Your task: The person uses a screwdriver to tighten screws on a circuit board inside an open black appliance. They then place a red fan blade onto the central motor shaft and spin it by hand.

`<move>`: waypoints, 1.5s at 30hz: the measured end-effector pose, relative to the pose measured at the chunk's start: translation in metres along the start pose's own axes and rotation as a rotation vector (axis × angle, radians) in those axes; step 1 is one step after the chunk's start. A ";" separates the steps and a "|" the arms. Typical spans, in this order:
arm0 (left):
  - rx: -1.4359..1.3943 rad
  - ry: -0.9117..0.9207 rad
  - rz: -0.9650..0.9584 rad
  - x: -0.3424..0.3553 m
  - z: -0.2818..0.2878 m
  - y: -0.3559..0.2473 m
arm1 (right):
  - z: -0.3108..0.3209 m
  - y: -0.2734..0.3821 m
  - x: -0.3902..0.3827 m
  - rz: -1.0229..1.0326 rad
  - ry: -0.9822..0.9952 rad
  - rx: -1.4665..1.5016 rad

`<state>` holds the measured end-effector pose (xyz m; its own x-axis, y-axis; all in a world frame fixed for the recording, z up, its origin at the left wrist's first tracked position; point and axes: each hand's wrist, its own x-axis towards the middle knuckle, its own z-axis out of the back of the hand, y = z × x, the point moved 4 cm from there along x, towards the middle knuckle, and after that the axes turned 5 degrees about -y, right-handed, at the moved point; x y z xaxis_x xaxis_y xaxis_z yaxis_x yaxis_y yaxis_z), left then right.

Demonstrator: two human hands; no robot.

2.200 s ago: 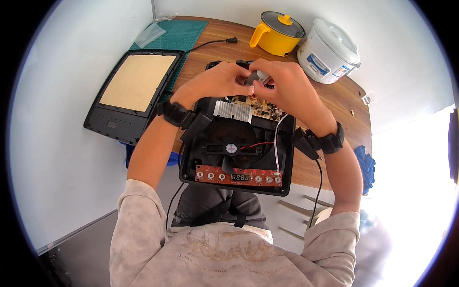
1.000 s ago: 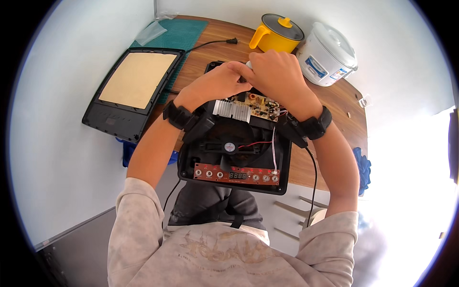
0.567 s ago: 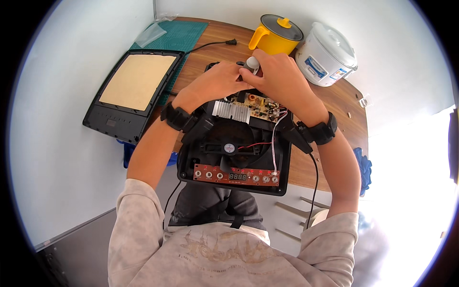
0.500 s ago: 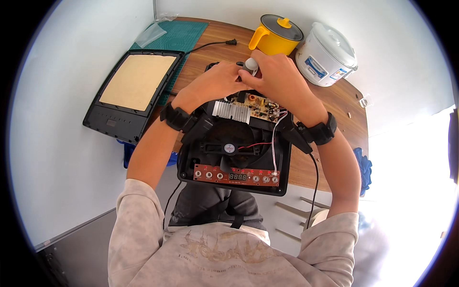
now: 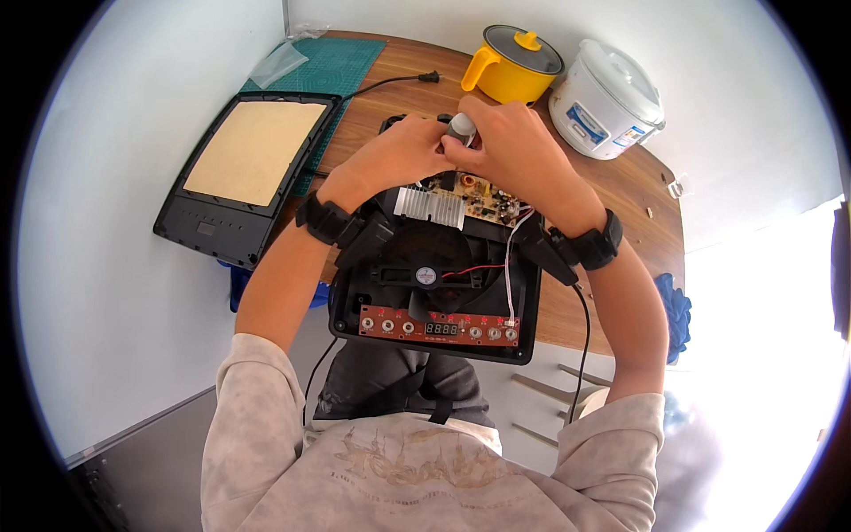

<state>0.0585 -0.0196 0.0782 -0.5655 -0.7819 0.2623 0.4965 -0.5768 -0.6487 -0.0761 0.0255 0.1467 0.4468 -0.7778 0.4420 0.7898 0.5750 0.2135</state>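
Observation:
An opened induction cooker base (image 5: 434, 341) lies before me, its fan (image 5: 425, 275), silver heat sink (image 5: 429, 207), circuit board (image 5: 486, 199) and brown button panel (image 5: 439, 330) exposed. Over its far edge, my right hand (image 5: 514, 137) is closed round the grey-and-white handle of a screwdriver (image 5: 461, 127), held nearly upright; its tip is hidden. My left hand (image 5: 399, 151) is closed beside it, fingertips meeting the right thumb by the handle. What those left fingers pinch is hidden.
The cooker's black top cover (image 5: 253, 168) lies inside up at left, partly on a green cutting mat (image 5: 355, 55). A plug (image 5: 429, 77) lies beyond. A yellow pot (image 5: 510, 75) and a white rice cooker (image 5: 607, 102) stand at the back right. Cables hang from my wrist straps.
The screwdriver's top has tipped slightly to the left and nearer to me, and my right hand has turned a little with it. The left hand stays almost in place.

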 end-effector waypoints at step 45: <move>-0.094 0.171 0.062 -0.009 0.004 0.023 | -0.007 0.015 0.007 0.212 0.115 0.011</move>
<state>0.0776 -0.0272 0.0637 -0.6434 -0.7590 0.1003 0.4744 -0.4980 -0.7259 -0.0580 0.0268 0.1471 0.6474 -0.6632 0.3757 0.6690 0.7306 0.1368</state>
